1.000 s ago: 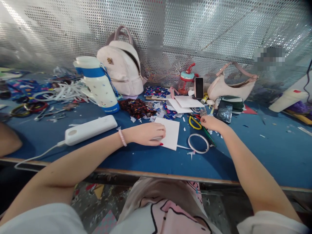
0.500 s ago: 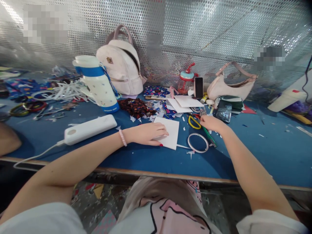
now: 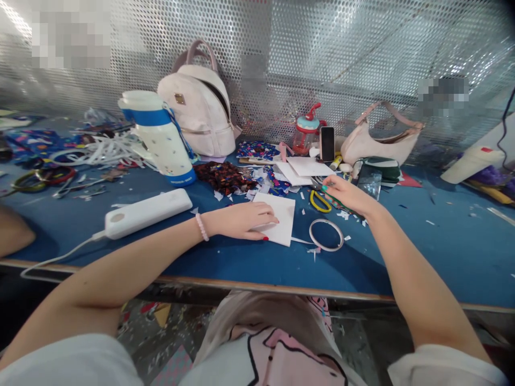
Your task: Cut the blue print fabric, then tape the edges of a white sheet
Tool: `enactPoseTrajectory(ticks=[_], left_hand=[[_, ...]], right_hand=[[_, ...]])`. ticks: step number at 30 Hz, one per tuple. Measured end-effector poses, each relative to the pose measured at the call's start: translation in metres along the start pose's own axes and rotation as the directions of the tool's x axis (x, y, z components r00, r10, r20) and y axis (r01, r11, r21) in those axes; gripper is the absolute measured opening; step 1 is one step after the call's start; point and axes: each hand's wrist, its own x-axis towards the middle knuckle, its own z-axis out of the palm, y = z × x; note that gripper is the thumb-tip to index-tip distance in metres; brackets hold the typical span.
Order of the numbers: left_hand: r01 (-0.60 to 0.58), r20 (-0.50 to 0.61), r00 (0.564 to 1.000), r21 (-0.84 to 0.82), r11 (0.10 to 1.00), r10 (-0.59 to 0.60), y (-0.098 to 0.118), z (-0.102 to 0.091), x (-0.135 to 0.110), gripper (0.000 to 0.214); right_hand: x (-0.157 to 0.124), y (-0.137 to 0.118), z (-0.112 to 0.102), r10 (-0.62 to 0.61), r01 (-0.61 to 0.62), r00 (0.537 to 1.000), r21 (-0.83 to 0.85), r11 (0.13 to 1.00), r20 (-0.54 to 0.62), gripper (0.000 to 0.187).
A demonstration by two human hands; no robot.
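My left hand (image 3: pixel 241 220) lies on a white paper card (image 3: pixel 284 220) on the blue table (image 3: pixel 442 252), fingers stretched flat over it and thumb at its near edge. My right hand (image 3: pixel 348 195) is raised a little above the table just right of the card, closed round a thin green pencil (image 3: pixel 325 188) whose tip sticks out to the left. Yellow-handled scissors (image 3: pixel 319 201) lie just under that tip. A clear tape ring (image 3: pixel 326 235) rests on the table in front of my right hand.
A white power bank (image 3: pixel 147 213) with its cable, a blue-and-white bottle (image 3: pixel 159 136) and a cream backpack (image 3: pixel 201 107) stand left. A phone (image 3: pixel 327 143), a red-lidded bottle (image 3: pixel 306 131) and a handbag (image 3: pixel 378 139) line the mesh wall. Paper scraps lie everywhere. Another person's arm (image 3: pixel 12 233) is at far left.
My right hand has lifted off the table and moved slightly back and left, taking the green pencil up with it. My left hand stays on the card.
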Motion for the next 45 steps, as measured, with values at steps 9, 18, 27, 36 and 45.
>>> enactPoseTrajectory(ticks=[9, 18, 27, 36, 45], left_hand=[[0.02, 0.013, 1.0, -0.053, 0.998, -0.02, -0.001, -0.003, -0.001, 0.034], [0.028, 0.036, 0.999, -0.069, 0.997, -0.026, -0.009, -0.006, -0.006, 0.032], [0.019, 0.026, 1.0, -0.124, 0.992, -0.016, -0.003, -0.009, -0.003, 0.028], [-0.082, 0.01, 0.996, -0.251, 0.964, 0.087, 0.011, 0.003, 0.008, 0.034], [-0.068, 0.034, 0.996, -0.237, 0.969, 0.079, 0.012, 0.001, 0.009, 0.035]], right_hand=[[-0.007, -0.015, 0.015, -0.267, 0.249, 0.954, 0.135, 0.959, 0.136, 0.032], [-0.008, -0.021, 0.027, -0.504, 0.55, 0.785, -0.032, 0.834, 0.361, 0.013], [-0.01, -0.025, 0.045, -0.639, 0.765, 0.641, -0.281, 0.58, 0.425, 0.021], [-0.015, -0.029, 0.052, -0.692, 0.806, 0.579, -0.434, 0.403, 0.431, 0.029], [-0.02, -0.031, 0.058, -0.691, 0.796, 0.587, -0.453, 0.401, 0.422, 0.028]])
